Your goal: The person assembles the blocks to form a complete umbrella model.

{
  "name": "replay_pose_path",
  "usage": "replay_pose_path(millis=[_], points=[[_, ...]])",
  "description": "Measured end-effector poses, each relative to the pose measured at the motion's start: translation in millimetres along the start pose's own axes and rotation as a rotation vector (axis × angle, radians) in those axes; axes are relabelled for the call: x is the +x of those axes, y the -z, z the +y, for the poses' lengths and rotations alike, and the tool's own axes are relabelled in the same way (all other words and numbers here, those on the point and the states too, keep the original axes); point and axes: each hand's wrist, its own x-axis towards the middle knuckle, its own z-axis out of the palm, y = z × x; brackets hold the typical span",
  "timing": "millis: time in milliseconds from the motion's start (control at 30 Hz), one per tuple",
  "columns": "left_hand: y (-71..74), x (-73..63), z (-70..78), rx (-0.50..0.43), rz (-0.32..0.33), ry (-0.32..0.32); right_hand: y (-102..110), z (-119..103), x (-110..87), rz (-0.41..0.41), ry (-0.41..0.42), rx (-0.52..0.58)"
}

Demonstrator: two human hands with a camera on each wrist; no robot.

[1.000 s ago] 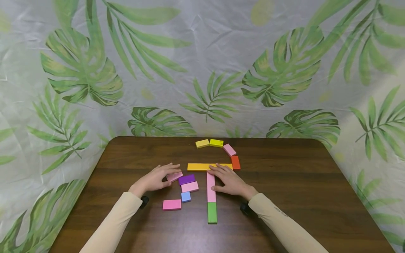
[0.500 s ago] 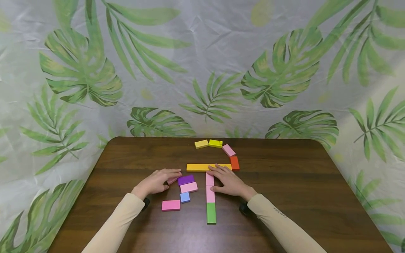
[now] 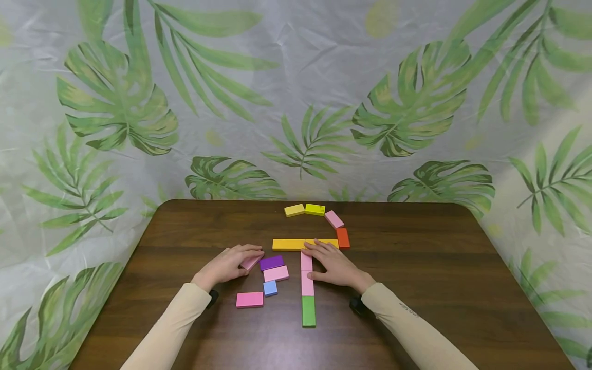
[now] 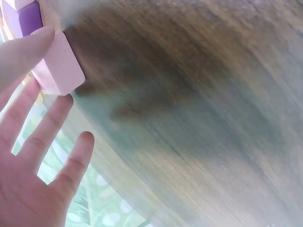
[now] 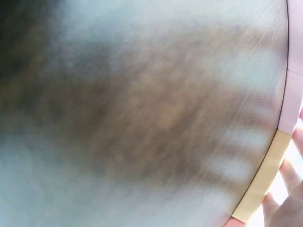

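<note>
My left hand (image 3: 229,264) pinches a pink block (image 3: 250,262) between thumb and fingers. In the left wrist view the thumb lies on one face of this pink block (image 4: 64,68), with fingertips on the opposite side. Just right of it, a purple block (image 3: 271,263) touches a light pink block (image 3: 276,273). My right hand (image 3: 339,264) rests over the long orange-yellow bar (image 3: 288,245) and the column below it, fingers spread. Two pink blocks (image 3: 307,283) and a green block (image 3: 308,311) form that column. In the right wrist view only fingers (image 5: 291,208) show at the edge.
A small blue block (image 3: 270,288) and a darker pink block (image 3: 250,299) lie nearer the front. From the bar's right end, a red block (image 3: 343,238), a pink block (image 3: 334,219) and two yellow blocks (image 3: 315,209) curve back along the dark wooden table (image 3: 407,231).
My left hand has turned the pink block more steeply and drawn it slightly left, leaving a gap to the purple block. The right hand stays in place.
</note>
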Motion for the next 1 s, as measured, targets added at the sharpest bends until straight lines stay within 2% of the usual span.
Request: replay_pose_path(millis=[233,467,800,1000], points=[[-1.2,2.6,-1.7,0.008,0.047,-0.021,0,1,0.4,0.0,-0.001,0.003],[-2.9,9.2,-6.0,0.0,0.095,0.001,1,-1,-0.3,-0.001,-0.001,0.005],[4.5,32.2,-12.0,-0.036,0.155,0.01,1,-1,-0.9,0.0,-0.005,0.015],[8.5,51.2,-12.7,-0.035,0.156,0.02,1,-2,-0.7,-0.004,-0.012,0.009]])
